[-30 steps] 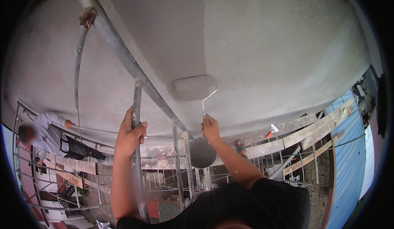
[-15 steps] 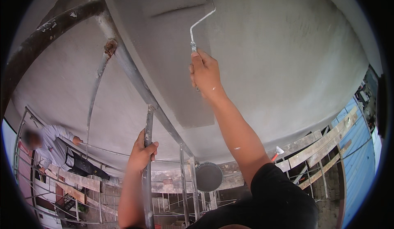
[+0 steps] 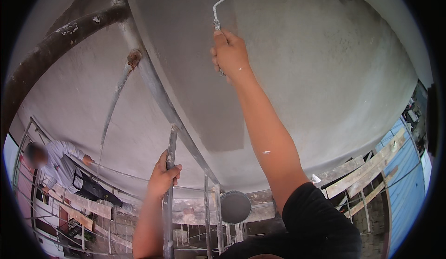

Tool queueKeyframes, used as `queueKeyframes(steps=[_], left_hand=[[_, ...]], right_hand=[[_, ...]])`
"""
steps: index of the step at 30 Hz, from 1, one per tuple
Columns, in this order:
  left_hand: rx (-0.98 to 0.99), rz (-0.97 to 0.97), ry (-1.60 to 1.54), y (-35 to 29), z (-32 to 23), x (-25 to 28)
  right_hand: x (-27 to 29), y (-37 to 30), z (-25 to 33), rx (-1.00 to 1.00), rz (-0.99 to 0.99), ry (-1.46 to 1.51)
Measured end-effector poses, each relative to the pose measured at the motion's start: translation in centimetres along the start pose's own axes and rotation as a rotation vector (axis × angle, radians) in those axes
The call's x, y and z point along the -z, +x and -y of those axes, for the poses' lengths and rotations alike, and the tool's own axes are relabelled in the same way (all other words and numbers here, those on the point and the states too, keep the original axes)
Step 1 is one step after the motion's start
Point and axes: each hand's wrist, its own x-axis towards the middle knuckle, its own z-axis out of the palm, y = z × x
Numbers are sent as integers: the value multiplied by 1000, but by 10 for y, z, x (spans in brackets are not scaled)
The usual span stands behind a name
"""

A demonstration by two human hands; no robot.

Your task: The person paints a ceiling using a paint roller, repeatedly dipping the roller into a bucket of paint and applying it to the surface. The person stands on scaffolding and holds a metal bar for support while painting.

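Observation:
My right hand [image 3: 230, 52] is closed round the handle of a paint roller [image 3: 217, 12], arm stretched up toward the grey wall [image 3: 302, 87]. The roller's bent white wire frame runs to the top of the picture, and its roller head is hard to make out there. Below the roller, a darker, wet-looking band [image 3: 209, 110] covers part of the wall. Lower down, my left hand [image 3: 165, 176] grips an upright metal scaffold pole [image 3: 170, 203]. A round bucket [image 3: 236, 207] with grey contents sits on the planks beneath, between my arms.
Thick scaffold tubes [image 3: 160, 94] cross the left side in front of the wall. Wooden planks [image 3: 362, 173] run along its foot. At the lower left, another person [image 3: 74, 170] stands on the scaffold. Blue corrugated sheeting [image 3: 409, 184] lies at the far right.
My right hand has moved upward with the roller, carrying the roller head to the picture's upper edge. My left hand keeps its grip on the pole.

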Motion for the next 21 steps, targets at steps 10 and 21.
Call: queueKeyframes(steps=[10, 21], left_hand=[[23, -7, -13, 1, -6, -5], [44, -62, 82, 0, -12, -12]], right_hand=[[65, -174, -238, -240, -81, -33], [116, -311, -408, -406, -163, -382]])
